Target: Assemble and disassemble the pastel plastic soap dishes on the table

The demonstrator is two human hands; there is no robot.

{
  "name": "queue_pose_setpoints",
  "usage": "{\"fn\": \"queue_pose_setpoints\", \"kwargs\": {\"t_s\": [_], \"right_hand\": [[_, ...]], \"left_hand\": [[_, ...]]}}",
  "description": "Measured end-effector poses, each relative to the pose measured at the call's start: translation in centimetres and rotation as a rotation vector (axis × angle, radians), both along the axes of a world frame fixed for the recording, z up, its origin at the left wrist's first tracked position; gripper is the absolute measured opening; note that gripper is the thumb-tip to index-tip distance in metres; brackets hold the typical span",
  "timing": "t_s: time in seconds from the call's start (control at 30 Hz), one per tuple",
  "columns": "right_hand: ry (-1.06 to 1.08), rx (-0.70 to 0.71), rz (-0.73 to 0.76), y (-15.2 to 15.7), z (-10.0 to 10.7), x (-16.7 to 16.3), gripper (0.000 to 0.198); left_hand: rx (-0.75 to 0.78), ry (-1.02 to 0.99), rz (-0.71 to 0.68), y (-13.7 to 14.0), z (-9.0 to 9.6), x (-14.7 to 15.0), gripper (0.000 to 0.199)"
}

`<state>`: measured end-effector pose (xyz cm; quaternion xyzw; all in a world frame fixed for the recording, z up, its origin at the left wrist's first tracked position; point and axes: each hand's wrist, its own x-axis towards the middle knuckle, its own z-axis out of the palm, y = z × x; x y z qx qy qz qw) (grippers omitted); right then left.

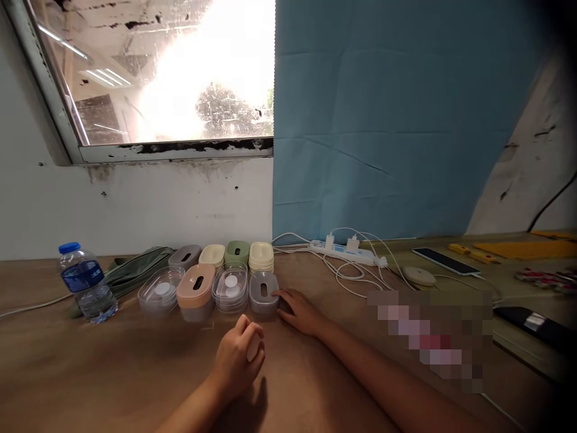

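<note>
My right hand point(300, 310) rests on the brown tabletop with its fingers stretched out. Its fingertips touch the right side of a grey-lidded clear box point(264, 282) that has a dark slot in its lid. My left hand point(238, 358) is raised in front of the boxes with its fingers curled in; whether it holds anything small is hidden. Left of the grey box stand stacked clear tubs point(231, 288) and a peach-lidded box point(196, 281). Another clear tub stack point(162, 291) is beyond that. Behind are a green slotted lid point(237, 251), cream lids point(261, 255) and a grey-brown lid point(184, 256).
A water bottle point(88, 282) stands at the left beside a dark green cloth bag point(135, 270). At the back right lie a power strip point(347, 251) with white cables and a phone point(444, 261). A blurred patch point(428, 340) covers something at the right.
</note>
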<state>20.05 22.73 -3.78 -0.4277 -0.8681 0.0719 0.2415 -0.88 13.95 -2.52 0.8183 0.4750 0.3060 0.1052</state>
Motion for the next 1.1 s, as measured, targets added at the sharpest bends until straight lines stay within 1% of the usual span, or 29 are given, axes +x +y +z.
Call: {"fn": "queue_pose_setpoints", "kwargs": {"t_s": [0.1, 0.23, 0.33, 0.4, 0.47, 0.57, 0.6, 0.63, 0.73, 0.83, 0.9, 1.1], "right_hand": [[-0.011, 0.01, 0.004, 0.0, -0.1, 0.0, 0.046], [-0.036, 0.019, -0.011, 0.1, -0.1, -0.3, 0.05], [-0.035, 0.06, -0.074, -0.6, 0.3, -0.4, 0.06], [-0.031, 0.098, -0.121, -1.9, 0.7, -0.3, 0.062], [-0.063, 0.097, -0.145, -3.6, 1.0, 0.1, 0.05], [-0.141, 0.015, -0.186, -5.9, 0.6, 1.2, 0.016], [-0.152, -0.014, -0.211, -6.4, 0.4, 1.7, 0.008], [-0.155, -0.037, -0.244, -6.6, 0.1, 2.2, 0.006], [-0.168, -0.085, -0.365, -6.2, -0.3, 3.7, 0.013], [-0.182, -0.109, -0.441, -5.1, -0.1, 4.8, 0.021], [-0.188, -0.121, -0.443, -4.8, 0.3, 5.1, 0.024], [-0.178, -0.159, -0.366, -5.2, 0.9, 5.2, 0.025]], "left_hand": [[-0.026, 0.023, 0.051, 0.3, 0.3, -0.3, 0.013], [-0.059, 0.132, 0.059, 0.7, 0.3, -0.6, 0.016], [-0.097, 0.168, 0.03, 1.0, 0.0, -1.0, 0.015], [-0.124, 0.219, 0.02, 1.2, -0.3, -1.2, 0.009], [-0.143, 0.289, 0.038, 1.3, -0.5, -1.4, 0.014], [-0.145, 0.36, 0.065, 1.3, -0.7, -1.5, 0.026], [-0.145, 0.372, 0.068, 1.3, -0.7, -1.5, 0.028], [-0.147, 0.379, 0.071, 1.3, -0.7, -1.4, 0.029], [-0.165, 0.397, 0.064, 1.4, -0.5, -1.5, 0.031], [-0.187, 0.413, 0.045, 1.7, -0.4, -1.9, 0.034], [-0.189, 0.42, 0.032, 1.9, -0.2, -2.2, 0.034], [-0.216, 0.422, -0.05, 2.0, 0.6, -3.0, 0.035]]}}
